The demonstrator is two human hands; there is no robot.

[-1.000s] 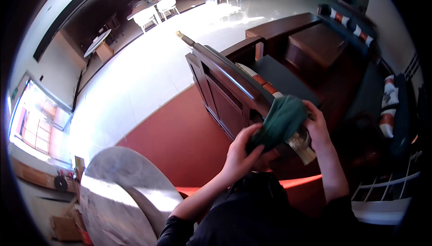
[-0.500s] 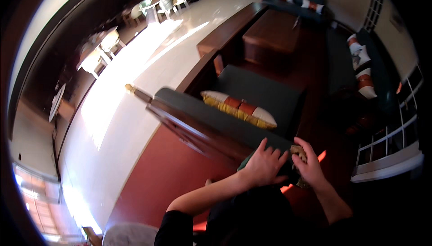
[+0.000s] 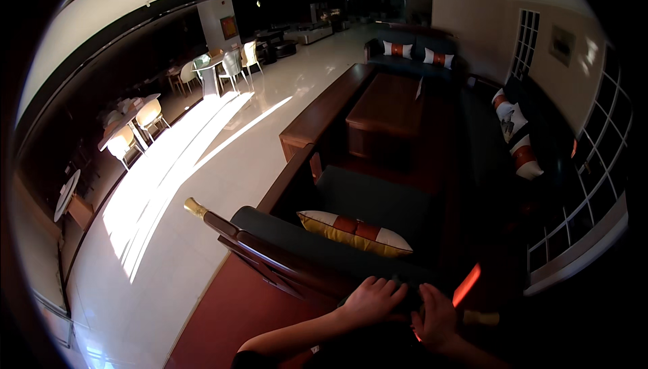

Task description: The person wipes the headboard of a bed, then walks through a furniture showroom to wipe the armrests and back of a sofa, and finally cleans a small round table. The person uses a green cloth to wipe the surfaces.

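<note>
My left hand is at the chair's near end, fingers bent and pressed down over something dark. Close beside it, my right hand also has curled fingers at the same dark spot. A small dark bundle, perhaps cloth, shows between the hands; shadow hides what each hand holds. In front of them is the dark green padded back of a wooden armchair. Its top rail ends in a gold cap at the left, and another gold cap lies right of my right hand.
A white, brown and yellow cushion leans on the chair's seat. Beyond are a wooden bench, a low wooden table and dark sofas with cushions. White-framed panes line the right. Dining chairs stand far left beside the sunlit floor.
The view has tilted up, showing more of the room. My right hand has left the gold cap and moved nearer my left hand. Both hands' fingers are more curled.
</note>
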